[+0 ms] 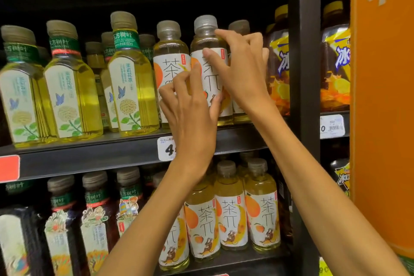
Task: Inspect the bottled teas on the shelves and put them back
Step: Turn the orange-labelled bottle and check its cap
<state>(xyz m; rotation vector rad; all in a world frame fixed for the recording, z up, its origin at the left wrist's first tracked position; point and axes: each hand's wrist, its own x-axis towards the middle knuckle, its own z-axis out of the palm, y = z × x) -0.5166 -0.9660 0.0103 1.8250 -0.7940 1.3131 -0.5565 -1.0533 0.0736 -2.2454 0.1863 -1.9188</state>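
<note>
We hold a white-labelled tea bottle (207,69) at the upper shelf (112,152) front, left hand (190,114) gripping low, right hand (239,69) pinching its shoulder. We judge we're setting it back; next, seat it flush and let go.

Lighting even and fairly bright across the bottle fronts, apparently from behind the camera. The recess above the upper shelf (125,152) is in deep shadow. Soft glare on the yellow bottles (74,83) left of centre. Overall slightly soft focus (label print smeared); bottles at the left edge blur most. Shelf lines bow, showing wide-angle distortion.
</note>
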